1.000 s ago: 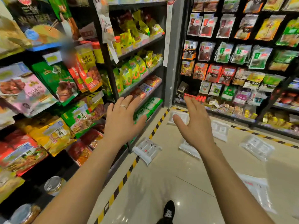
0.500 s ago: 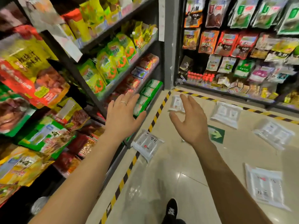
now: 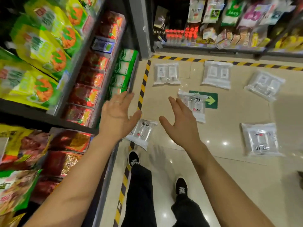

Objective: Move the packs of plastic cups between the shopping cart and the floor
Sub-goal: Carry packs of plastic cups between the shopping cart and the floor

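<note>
- Currently my left hand point(image 3: 117, 115) and right hand point(image 3: 178, 126) hover spread, grasping nothing
- Six packs point(image 3: 142, 131) lie on the floor point(image 3: 229, 169), likely awaiting pickup; cart unseen

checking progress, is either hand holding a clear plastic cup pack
No, the left hand and right hand are open and empty; the clear plastic cup packs lie on the beige floor.
</note>
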`<state>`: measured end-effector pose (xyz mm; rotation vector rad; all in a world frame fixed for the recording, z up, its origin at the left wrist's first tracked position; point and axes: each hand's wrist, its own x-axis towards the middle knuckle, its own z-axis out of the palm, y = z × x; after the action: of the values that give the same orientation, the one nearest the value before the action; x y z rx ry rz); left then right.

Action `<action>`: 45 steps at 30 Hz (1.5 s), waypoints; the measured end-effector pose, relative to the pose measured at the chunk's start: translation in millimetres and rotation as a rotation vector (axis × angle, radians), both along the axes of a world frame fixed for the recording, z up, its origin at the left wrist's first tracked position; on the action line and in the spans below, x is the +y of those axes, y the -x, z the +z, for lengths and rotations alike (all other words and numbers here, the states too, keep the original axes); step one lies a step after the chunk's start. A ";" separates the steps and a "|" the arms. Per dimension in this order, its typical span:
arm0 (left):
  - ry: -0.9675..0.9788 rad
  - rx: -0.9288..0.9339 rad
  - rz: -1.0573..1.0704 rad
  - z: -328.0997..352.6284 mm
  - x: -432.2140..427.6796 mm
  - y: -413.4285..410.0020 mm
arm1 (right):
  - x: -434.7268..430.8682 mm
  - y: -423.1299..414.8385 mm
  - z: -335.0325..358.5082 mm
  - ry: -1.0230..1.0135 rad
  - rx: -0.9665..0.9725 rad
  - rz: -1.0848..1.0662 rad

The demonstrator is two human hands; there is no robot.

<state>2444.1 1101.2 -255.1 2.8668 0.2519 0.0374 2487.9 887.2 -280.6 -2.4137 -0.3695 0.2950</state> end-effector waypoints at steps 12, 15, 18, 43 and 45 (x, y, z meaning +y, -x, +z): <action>0.080 0.200 -0.065 -214.9 117.0 -86.7 | 114.7 -48.3 -192.9 0.037 0.248 -0.165; 0.046 0.234 -0.038 -285.8 130.8 -93.4 | 129.8 -52.0 -256.3 0.033 0.279 -0.196; 0.073 0.327 0.026 -366.8 143.5 -97.9 | 143.0 -53.6 -326.8 0.018 0.318 -0.222; 0.207 0.445 0.214 -806.0 221.3 -77.1 | 223.2 -14.4 -802.7 0.199 0.381 -0.389; 0.244 0.440 0.274 -816.5 222.7 -73.6 | 225.3 -11.6 -814.2 0.155 0.376 -0.404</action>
<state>2517.6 1323.8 -1071.6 2.5452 0.6805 -0.5364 2499.5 1112.5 -1094.8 -2.4432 0.3159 0.5953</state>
